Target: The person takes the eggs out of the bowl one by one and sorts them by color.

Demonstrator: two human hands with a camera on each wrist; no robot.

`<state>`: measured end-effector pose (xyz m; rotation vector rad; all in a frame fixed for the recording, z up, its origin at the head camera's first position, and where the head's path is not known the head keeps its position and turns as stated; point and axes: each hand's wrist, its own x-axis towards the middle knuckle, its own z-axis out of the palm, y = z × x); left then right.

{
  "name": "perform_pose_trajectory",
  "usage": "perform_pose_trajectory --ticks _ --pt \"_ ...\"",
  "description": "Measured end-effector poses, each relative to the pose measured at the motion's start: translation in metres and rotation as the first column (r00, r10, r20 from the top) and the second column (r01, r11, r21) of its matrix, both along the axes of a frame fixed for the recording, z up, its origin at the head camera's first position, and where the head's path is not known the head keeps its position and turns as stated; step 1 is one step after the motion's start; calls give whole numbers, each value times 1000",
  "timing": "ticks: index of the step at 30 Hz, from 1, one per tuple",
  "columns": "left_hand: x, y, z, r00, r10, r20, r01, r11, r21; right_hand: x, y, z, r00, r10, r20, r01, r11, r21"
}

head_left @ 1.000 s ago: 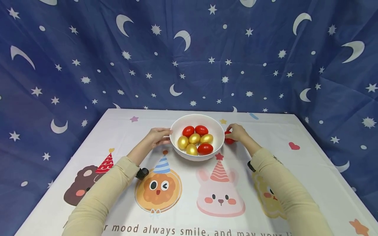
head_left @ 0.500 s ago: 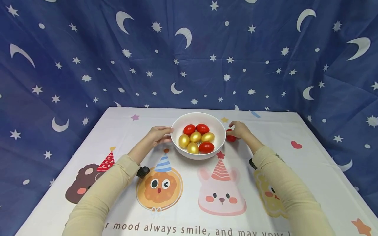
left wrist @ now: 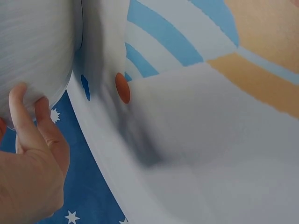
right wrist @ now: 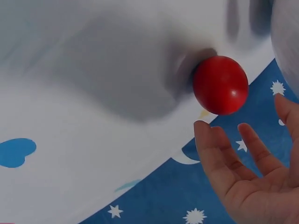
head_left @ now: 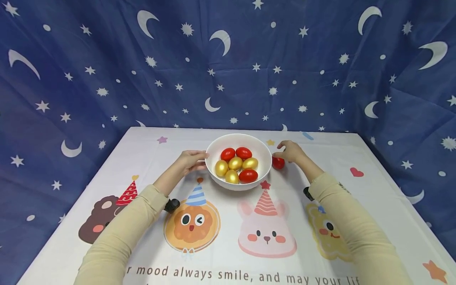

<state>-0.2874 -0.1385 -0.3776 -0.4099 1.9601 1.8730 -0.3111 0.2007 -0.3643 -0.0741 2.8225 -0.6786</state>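
Left hand on the bowl, right hand beside a lone red egg

The bowl, white and round, stands upright toward the far side of the worktop. Inside it lie three red eggs and four gold eggs, grouped close together on the bottom. The lone red egg is outside, on the worktop just to the right of the bowl.

The left hand grips the bowl at its left side, one digit at the rim and others lower down; the left wrist view shows fingertips against the outer wall.

The right hand has its fingers loosely bent and well parted, with nothing in their hold. In the right wrist view the lone red egg sits just past the fingertips, with a visible gap; in the head view the hand partly overlaps it, so contact there is hard to judge.

Both arms wear beige sleeves, with a small black device at each wrist. The white worktop cover bears cartoon prints, among them a pink rabbit and a round orange face. Behind hangs a dark blue curtain patterned with moons and stars
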Motion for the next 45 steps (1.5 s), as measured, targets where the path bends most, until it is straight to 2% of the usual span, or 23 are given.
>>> perform_pose_trajectory --ticks 4,11,17,22,25,31,39,45 --pt "-1 0 2 1000 -13 -11 13 1000 -2 1 0 7 1000 9 -17 -9 1000 6" --pt "-2 0 2 1000 -17 -8 17 1000 -5 4 -6 19 994 9 -105 -11 1000 -10" --pt "-2 -2 1 1000 -15 -7 15 1000 -13 9 -14 28 994 5 -109 -8 1000 -30" --pt "-2 -4 -1 999 -31 29 30 999 13 15 -18 33 993 8 -114 -12 999 -41" --pt "-3 -5 -2 998 -27 48 26 999 25 18 -22 37 991 30 -127 -36 998 -51" --pt "-4 -8 -1 999 -29 36 27 999 37 26 -33 47 983 80 -165 -96 991 -92" --pt "-2 -3 1 999 -34 36 33 999 27 35 -34 51 967 137 -217 -164 980 -114" --pt "0 -1 0 999 -34 37 32 999 35 39 -41 56 963 167 -210 -196 972 -126"
